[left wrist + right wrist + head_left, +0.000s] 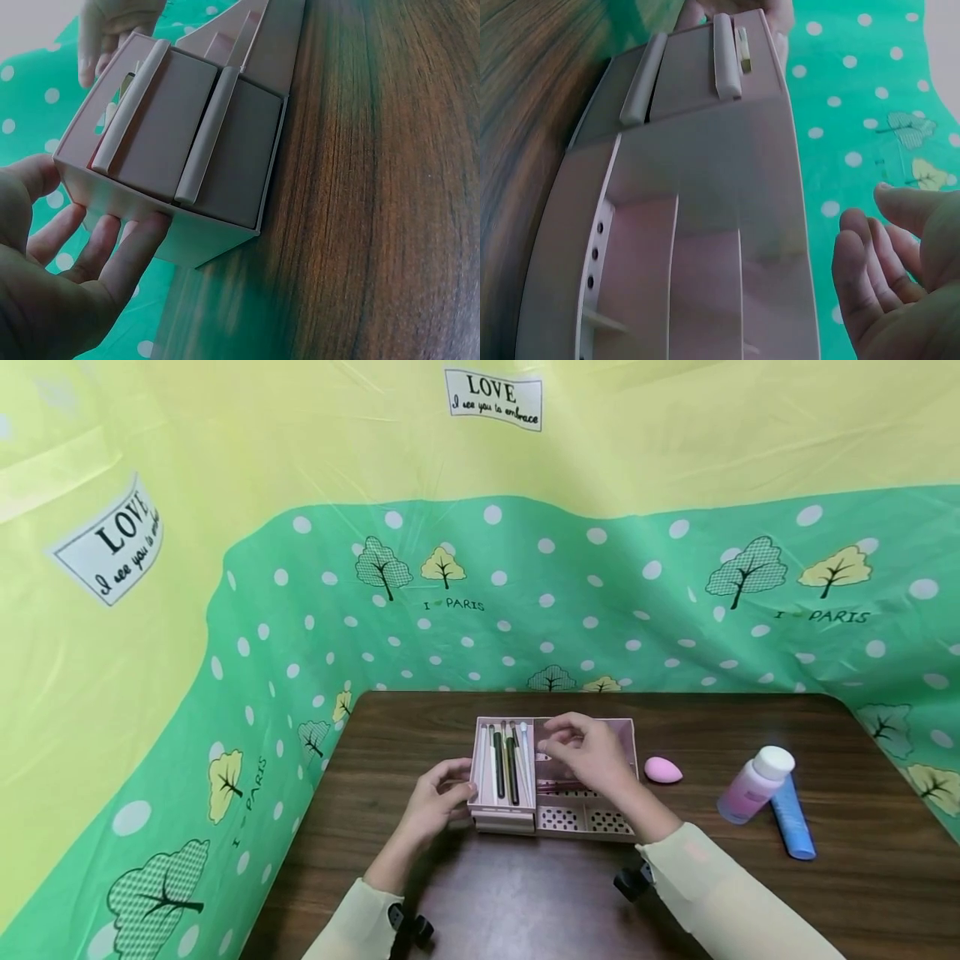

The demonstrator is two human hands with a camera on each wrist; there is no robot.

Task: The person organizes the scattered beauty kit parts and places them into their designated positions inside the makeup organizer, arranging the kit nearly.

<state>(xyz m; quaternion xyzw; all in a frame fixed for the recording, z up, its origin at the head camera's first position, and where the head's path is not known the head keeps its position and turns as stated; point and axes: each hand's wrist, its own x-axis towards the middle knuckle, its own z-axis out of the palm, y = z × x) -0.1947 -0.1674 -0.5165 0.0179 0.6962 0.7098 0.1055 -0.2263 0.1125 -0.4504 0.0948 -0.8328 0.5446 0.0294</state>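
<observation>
A pale pink makeup organizer (pixel 502 811) stands on the table, with a taller drawer unit on its left and low open compartments on its right. Several makeup brushes (pixel 513 768) lie side by side on top of the drawer unit. My left hand (pixel 437 800) touches the organizer's left side, its fingertips against the wall and the thumb at the top edge. Over the right compartments hovers my right hand (pixel 592 752), fingers loosely bent with nothing between them. Two drawer fronts (pixel 161 124) with long handles show in the left wrist view. Dark slim sticks (pixel 566 787) lie in a compartment, partly hidden by my right hand.
A pink makeup sponge (pixel 663 770) lies right of the organizer. Farther right, a pink bottle with a white cap (pixel 756 785) stands beside a blue tube (pixel 792 818). Patterned green and yellow cloth (pixel 525 585) hangs behind the wooden table (pixel 517 902).
</observation>
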